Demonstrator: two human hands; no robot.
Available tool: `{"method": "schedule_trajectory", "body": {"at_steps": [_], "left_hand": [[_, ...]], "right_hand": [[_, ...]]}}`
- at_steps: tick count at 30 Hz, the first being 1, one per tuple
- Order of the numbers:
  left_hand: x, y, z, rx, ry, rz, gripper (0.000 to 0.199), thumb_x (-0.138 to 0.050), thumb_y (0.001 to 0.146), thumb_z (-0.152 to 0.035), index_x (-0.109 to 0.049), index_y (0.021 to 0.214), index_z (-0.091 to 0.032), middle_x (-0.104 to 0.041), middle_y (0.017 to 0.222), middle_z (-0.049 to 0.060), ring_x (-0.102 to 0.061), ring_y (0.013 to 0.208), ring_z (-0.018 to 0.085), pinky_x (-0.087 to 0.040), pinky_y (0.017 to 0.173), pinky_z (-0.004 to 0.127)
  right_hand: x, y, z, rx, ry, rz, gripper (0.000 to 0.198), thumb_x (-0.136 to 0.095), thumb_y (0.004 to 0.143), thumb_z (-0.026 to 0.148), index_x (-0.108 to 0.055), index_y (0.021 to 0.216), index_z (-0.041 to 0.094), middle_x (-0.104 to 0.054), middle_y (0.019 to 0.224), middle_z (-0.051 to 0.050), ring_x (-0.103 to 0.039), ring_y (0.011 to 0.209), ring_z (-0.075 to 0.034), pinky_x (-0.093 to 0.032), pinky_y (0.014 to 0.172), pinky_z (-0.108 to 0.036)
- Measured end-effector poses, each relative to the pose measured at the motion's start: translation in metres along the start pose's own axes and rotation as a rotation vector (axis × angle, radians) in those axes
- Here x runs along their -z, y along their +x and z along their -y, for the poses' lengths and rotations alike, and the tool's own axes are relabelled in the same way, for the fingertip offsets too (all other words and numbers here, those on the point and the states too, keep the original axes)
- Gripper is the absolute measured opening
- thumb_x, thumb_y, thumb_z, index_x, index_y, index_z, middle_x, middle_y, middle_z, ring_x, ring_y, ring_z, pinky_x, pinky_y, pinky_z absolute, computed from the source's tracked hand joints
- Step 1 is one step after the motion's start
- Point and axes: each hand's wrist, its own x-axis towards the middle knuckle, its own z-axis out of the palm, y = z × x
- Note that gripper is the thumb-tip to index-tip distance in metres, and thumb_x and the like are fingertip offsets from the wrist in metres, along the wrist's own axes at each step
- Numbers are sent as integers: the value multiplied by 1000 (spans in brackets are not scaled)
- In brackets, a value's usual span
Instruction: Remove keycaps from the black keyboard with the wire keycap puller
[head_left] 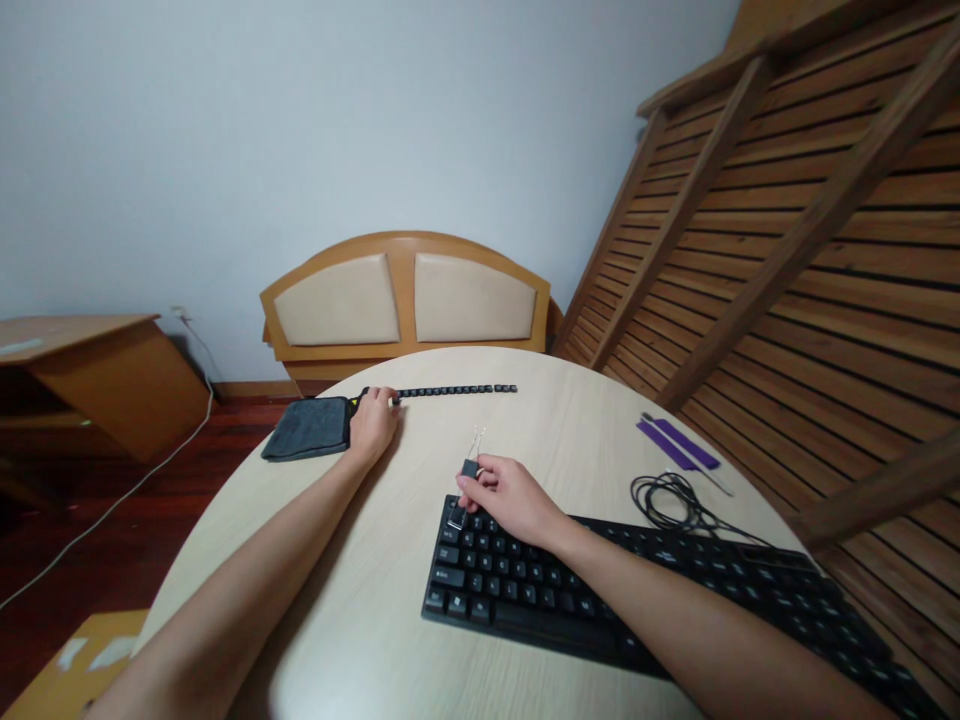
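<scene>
A black keyboard (540,622) lies at the front right of the round table. My right hand (514,495) pinches a wire keycap puller (469,468) by its dark middle, over the keyboard's upper left corner. One pair of its wire prongs points up and away. Below the other end is a black key (456,518); whether the wires grip it I cannot tell. Farther back, a line of small black keycaps (450,391) runs across the table. At its left end my left hand (373,425) has its fingers closed on a keycap (396,401), mostly hidden by the fingertips.
A folded dark grey cloth (307,428) lies beside my left hand. Toward the right edge are a coiled black cable (667,500) and purple strips (679,443) with a thin tool. Behind the table (360,600) stands a padded headboard (405,300); wooden slats (810,230) lean at right.
</scene>
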Motion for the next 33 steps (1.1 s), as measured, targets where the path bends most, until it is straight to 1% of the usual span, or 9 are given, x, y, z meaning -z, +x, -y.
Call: {"method": "schedule_trajectory", "body": {"at_steps": [3, 6, 9, 11, 15, 18, 22, 28, 33], "left_hand": [[4, -25, -17, -56, -102, 30, 19, -51, 87, -21, -57, 104, -17, -62, 108, 10, -59, 100, 23, -46, 86, 33], [8, -66, -37, -111, -247, 107, 17, -46, 87, -17, -56, 101, -17, -65, 98, 6, -62, 86, 17, -47, 79, 28], [20, -108, -53, -119, -703, 337, 22, -42, 87, -17, -56, 105, -16, -66, 100, 8, -62, 82, 18, -47, 75, 30], [31, -125, -60, -115, -829, 464, 25, -42, 85, -16, -56, 107, -16, -66, 101, 9, -61, 85, 19, -46, 77, 31], [51, -132, -65, -137, -900, 678, 24, -45, 83, -16, -57, 104, -16, -66, 104, 10, -59, 97, 22, -45, 85, 36], [60, -127, -64, -135, -944, 780, 25, -50, 80, -17, -56, 104, -15, -65, 105, 11, -59, 101, 24, -46, 87, 38], [58, -126, -63, -117, -981, 792, 22, -53, 79, -16, -57, 100, -14, -65, 107, 13, -60, 101, 23, -46, 89, 40], [50, -131, -62, -109, -1001, 786, 21, -54, 83, -18, -55, 103, -13, -64, 109, 14, -62, 95, 20, -48, 83, 34], [49, -132, -62, -133, -1008, 764, 16, -54, 83, -16, -56, 98, -15, -67, 104, 11, -63, 97, 20, -49, 84, 35]], "right_hand": [[9, 0, 9, 4, -36, 90, 17, -56, 89, 30, -59, 82, 15, -69, 75, -6, -65, 66, -15, -51, 64, -26], [19, -2, 14, -23, -76, 161, 15, -57, 88, 30, -61, 86, 15, -69, 77, -6, -66, 66, -15, -51, 62, -25], [22, -6, 13, -10, -93, 130, 16, -57, 88, 32, -60, 92, 17, -70, 79, -5, -67, 68, -15, -51, 62, -25], [20, -8, 9, 10, -83, 86, 17, -57, 89, 33, -59, 95, 17, -70, 80, -5, -68, 68, -15, -52, 63, -25], [9, -10, 0, 46, -36, -28, 19, -57, 88, 35, -58, 93, 17, -69, 81, -6, -68, 71, -16, -54, 68, -28], [4, -10, -4, 76, -16, -55, 20, -57, 89, 37, -57, 92, 17, -69, 79, -5, -68, 72, -17, -55, 70, -29], [2, -11, -4, 99, -37, -61, 19, -56, 89, 36, -58, 93, 17, -69, 79, -4, -68, 72, -16, -55, 71, -30], [2, -14, -4, 80, -6, -47, 20, -58, 88, 37, -58, 88, 17, -69, 79, -5, -68, 75, -17, -55, 71, -29], [2, -16, 1, 92, -132, -24, 24, -56, 89, 40, -59, 80, 18, -71, 79, -5, -68, 77, -18, -52, 67, -27]]}}
